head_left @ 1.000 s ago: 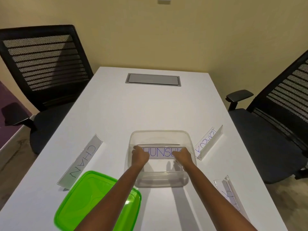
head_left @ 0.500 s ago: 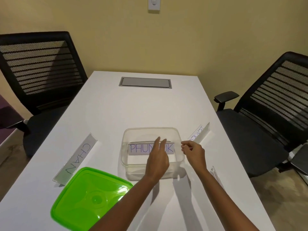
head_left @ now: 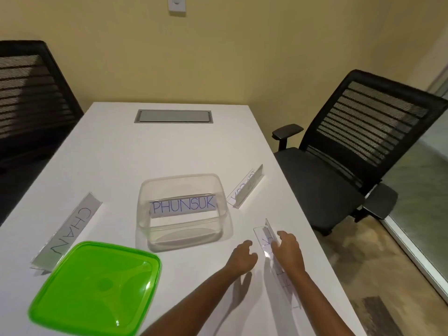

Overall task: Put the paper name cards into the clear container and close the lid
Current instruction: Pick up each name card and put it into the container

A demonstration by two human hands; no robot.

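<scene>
The clear container [head_left: 145, 229] stands open in the middle of the white table, with the PHUNSUK name card [head_left: 184, 206] upright inside it. The green lid [head_left: 97, 289] lies flat at the front left. A CHAN card [head_left: 68, 231] lies left of the container, and another card [head_left: 246, 187] sits to its right. A third card in a clear holder [head_left: 263, 236] lies at the front right. My right hand [head_left: 288, 253] clasps this card, thumb on its left face and fingers over its top edge. My left hand [head_left: 240, 259] hovers just left of it, open.
Black mesh office chairs stand at the left [head_left: 29, 98] and right [head_left: 358, 141] of the table. A grey cable hatch [head_left: 174, 116] is set into the far end of the tabletop. The right table edge runs close to the held card.
Both hands have left the container, with the PHUNSUK card standing inside it, and moved right and nearer to the front-right card. The view has swung to the right.
</scene>
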